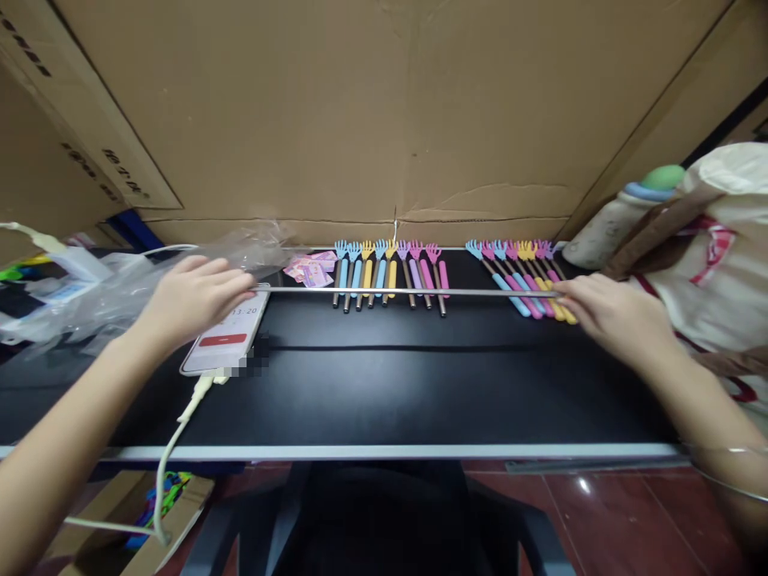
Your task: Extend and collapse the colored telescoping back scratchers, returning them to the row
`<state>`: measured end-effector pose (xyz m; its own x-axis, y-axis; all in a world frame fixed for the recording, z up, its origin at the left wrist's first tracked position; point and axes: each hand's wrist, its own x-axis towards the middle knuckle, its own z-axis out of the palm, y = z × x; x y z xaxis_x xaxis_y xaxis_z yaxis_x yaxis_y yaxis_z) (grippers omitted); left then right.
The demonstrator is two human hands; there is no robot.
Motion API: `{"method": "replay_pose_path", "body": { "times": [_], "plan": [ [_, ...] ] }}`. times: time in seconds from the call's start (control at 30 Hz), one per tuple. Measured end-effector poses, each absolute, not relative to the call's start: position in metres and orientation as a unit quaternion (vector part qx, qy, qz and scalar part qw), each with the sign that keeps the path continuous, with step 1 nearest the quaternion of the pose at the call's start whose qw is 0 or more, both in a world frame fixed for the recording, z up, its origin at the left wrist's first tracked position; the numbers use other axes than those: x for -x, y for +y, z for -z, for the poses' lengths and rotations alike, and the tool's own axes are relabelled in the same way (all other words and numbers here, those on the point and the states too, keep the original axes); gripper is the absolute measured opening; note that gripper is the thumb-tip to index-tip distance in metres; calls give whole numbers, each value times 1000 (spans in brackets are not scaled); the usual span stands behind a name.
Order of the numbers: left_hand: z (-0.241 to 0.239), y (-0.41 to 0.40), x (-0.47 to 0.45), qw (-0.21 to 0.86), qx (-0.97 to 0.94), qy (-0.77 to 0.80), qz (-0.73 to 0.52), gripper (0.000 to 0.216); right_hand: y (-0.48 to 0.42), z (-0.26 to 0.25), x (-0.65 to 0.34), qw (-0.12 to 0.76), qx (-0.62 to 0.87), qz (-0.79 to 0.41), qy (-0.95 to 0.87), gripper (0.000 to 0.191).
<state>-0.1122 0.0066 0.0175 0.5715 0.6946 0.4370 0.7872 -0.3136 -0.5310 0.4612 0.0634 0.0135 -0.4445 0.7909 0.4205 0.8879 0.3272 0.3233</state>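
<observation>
While back scratchers [392, 274] are lined up, a metal rod [408, 291] is gripped by left hand [193, 294] and right hand [621, 310].

Silvery rod [414, 291] (thin), extended horizontally.

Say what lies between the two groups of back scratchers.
Between the left group and right group, the head view shows only black tabletop, with the held metal rod crossing in front.

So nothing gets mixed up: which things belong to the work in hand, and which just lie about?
Apparently in the work:
thin metal rod, between left hand and right hand
probably back scratchers

Seemingly lying about:
phone
clear plastic bag
printed cards
green-topped bottle
</observation>
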Motion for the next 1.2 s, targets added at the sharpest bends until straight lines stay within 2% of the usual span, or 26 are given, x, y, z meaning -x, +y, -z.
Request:
{"method": "replay_pose_path", "body": {
  "times": [0.17, 0.4, 0.6, 0.77, 0.93, 1.2],
  "plan": [
    [-5, -5, 144, 295, 800, -515, 93, 37, 77, 1, -509, 88, 537, 177, -820, 41],
    [-5, -9, 136, 298, 786, -536, 78, 34, 75, -6, -496, 102, 532, 108, -834, 32],
    [-15, -1, 119, 285, 806, -511, 91, 36, 69, -19, -472, 103, 534, 171, -821, 29],
    [-9, 8, 37, 277, 858, -426, 75, 33, 50, -16, -387, 125, 426, 201, -873, 31],
    [-5, 2, -38, 213, 892, -391, 82, 24, 22, -7, -298, 121, 358, 199, -904, 27],
    [-15, -16, -33, 270, 880, -375, 111, 28, 13, -8, -282, 121, 317, 192, -921, 28]
  ]
}}
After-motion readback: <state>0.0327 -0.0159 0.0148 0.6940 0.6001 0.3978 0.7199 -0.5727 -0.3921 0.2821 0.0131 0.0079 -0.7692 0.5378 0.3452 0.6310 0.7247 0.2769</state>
